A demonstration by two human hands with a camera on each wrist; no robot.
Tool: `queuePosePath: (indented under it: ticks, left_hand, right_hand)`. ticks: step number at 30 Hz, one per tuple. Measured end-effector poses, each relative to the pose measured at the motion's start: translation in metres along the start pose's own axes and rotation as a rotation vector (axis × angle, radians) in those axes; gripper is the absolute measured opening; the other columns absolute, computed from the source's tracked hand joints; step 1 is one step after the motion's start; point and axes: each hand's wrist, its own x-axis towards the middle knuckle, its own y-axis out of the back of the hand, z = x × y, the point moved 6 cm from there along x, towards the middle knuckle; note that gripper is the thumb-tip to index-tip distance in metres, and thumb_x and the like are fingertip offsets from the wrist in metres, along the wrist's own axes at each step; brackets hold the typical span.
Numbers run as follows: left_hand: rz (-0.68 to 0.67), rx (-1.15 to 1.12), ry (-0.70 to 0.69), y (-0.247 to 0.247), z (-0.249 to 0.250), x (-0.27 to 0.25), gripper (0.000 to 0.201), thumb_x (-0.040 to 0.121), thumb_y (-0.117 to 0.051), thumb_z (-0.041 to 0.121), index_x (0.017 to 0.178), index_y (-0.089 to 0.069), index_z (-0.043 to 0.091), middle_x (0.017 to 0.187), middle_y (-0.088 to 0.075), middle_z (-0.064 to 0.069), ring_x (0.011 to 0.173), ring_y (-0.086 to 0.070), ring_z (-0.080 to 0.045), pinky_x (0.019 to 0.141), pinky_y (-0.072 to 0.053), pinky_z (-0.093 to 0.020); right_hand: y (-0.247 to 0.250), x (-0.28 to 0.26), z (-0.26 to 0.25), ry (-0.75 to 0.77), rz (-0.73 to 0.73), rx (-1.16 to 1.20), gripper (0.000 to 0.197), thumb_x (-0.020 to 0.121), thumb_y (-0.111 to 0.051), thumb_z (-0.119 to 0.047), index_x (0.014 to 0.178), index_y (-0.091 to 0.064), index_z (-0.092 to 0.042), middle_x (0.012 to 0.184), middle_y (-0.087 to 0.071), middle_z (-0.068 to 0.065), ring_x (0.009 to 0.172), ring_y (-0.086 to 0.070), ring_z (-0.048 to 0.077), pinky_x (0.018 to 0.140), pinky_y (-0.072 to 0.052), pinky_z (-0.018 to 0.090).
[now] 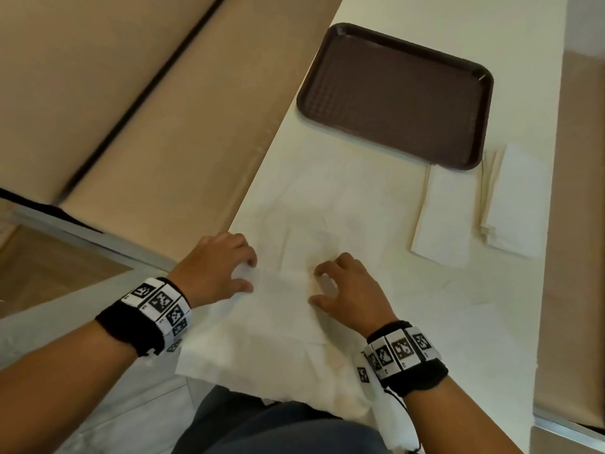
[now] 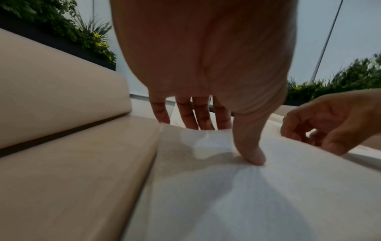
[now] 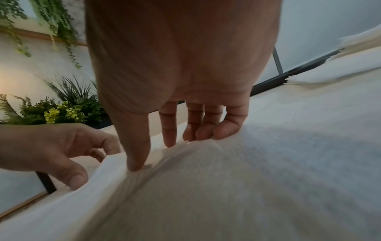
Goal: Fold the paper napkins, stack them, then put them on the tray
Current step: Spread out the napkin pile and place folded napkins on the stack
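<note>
Fingers (image 1: 250, 260) of the left hand (image 1: 212, 267) curl over the far edge of the white napkin (image 1: 271, 329), thumb pressing on top; the right hand (image 1: 350, 290) pinches the same edge at 3 o'clock from it. This napkin drapes off the bench (image 1: 458, 306) near edge. Folded napkins (image 1: 442, 217) lie at 1 o'clock, just beside the brown tray (image 1: 396, 93). Wristband markers (image 1: 160, 303) carry no readable words.

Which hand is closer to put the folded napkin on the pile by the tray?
Probably the right hand. Both hands hold the napkin, but the folded pile beside the tray lies on the right. The left hand would have to cross over.
</note>
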Motion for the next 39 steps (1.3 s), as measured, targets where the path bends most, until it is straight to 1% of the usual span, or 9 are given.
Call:
queuePosePath:
  ticks: [8,12,15,18,22,27,29,34,39]
  left_hand:
    - [0.17,-0.086,0.027,-0.005,0.01,-0.014,0.004,0.09,-0.073,0.023,0.091,-0.07,0.021,0.093,-0.064,0.009,0.087,-0.06,-0.018,0.075,-0.037,-0.031]
    - [0.335,-0.166,-0.042,0.008,0.011,-0.023,0.006,0.088,-0.071,0.028,0.086,-0.073,0.023,0.088,-0.069,0.011,0.08,-0.063,-0.017,0.072,-0.043,-0.032]
    - [0.36,-0.335,-0.045,0.02,0.016,-0.022,0.006,0.092,-0.071,0.026,0.093,-0.075,0.022,0.089,-0.071,0.015,0.082,-0.065,-0.009,0.076,-0.051,-0.03]
    - [0.347,-0.546,0.092,0.033,0.015,-0.012,0.004,0.092,-0.073,0.024,0.094,-0.076,0.023,0.088,-0.071,0.019,0.086,-0.064,-0.003,0.076,-0.048,-0.014]
    - [0.335,-0.717,0.158,0.053,0.017,0.005,0.01,0.093,-0.071,0.022,0.085,-0.072,0.029,0.087,-0.073,0.014,0.081,-0.064,0.004,0.071,-0.044,-0.007]
    - [0.366,-0.988,0.227,0.063,0.019,0.019,0.006,0.091,-0.074,0.019,0.09,-0.073,0.014,0.093,-0.077,-0.004,0.084,-0.071,-0.02,0.082,-0.056,-0.038]
    - [0.372,-1.0,0.249,0.064,0.022,0.023,0.007,0.091,-0.073,0.019,0.089,-0.073,0.013,0.091,-0.077,-0.009,0.078,-0.068,-0.022,0.078,-0.054,-0.037]
    - [0.323,-1.108,0.284,0.063,0.034,0.032,0.005,0.091,-0.072,0.015,0.088,-0.071,0.012,0.084,-0.076,-0.008,0.072,-0.068,-0.02,0.074,-0.054,-0.038]
    - [0.074,-1.033,0.209,0.064,0.044,0.039,0.019,0.085,-0.079,0.014,0.1,-0.067,0.014,0.094,-0.077,0.0,0.084,-0.073,-0.02,0.076,-0.058,-0.035]
  right_hand:
    - [-0.006,-0.005,-0.007,-0.096,0.084,0.026,0.037,0.087,-0.071,-0.033,0.122,-0.062,-0.026,0.116,-0.051,-0.003,0.109,-0.051,0.02,0.091,-0.049,0.034]
    - [-0.003,-0.01,-0.009,-0.098,0.098,0.116,0.04,0.086,-0.072,-0.033,0.124,-0.063,-0.028,0.12,-0.047,-0.005,0.115,-0.046,0.015,0.094,-0.045,0.03]
    - [0.007,-0.015,-0.016,-0.074,0.078,0.345,0.044,0.081,-0.073,-0.031,0.124,-0.064,-0.032,0.128,-0.048,-0.011,0.121,-0.044,0.009,0.1,-0.042,0.027]
    - [0.015,-0.02,-0.021,-0.116,0.007,0.836,0.046,0.077,-0.066,-0.042,0.12,-0.069,-0.026,0.123,-0.067,-0.007,0.114,-0.062,0.015,0.099,-0.047,0.036]
    - [0.013,-0.029,-0.016,-0.087,-0.088,1.245,0.095,0.064,-0.078,-0.075,0.135,-0.06,-0.015,0.126,-0.069,0.004,0.108,-0.066,0.021,0.087,-0.054,0.036]
    - [0.011,-0.041,-0.012,-0.045,-0.109,1.312,0.109,0.055,-0.088,-0.069,0.143,-0.052,-0.016,0.133,-0.059,0.019,0.106,-0.068,0.018,0.076,-0.058,0.029]
    - [0.015,-0.045,-0.012,-0.037,-0.119,1.37,0.104,0.058,-0.091,-0.061,0.145,-0.051,-0.018,0.136,-0.061,0.014,0.118,-0.066,0.028,0.088,-0.057,0.043]
    - [0.036,-0.047,-0.005,-0.108,0.075,1.197,0.057,0.076,-0.084,-0.015,0.129,-0.065,-0.024,0.12,-0.073,0.007,0.11,-0.071,0.03,0.09,-0.059,0.047]
    - [0.054,-0.041,0.006,-0.2,0.207,0.935,0.031,0.087,-0.071,0.0,0.098,-0.078,-0.028,0.084,-0.077,-0.003,0.075,-0.07,0.018,0.065,-0.057,0.033]
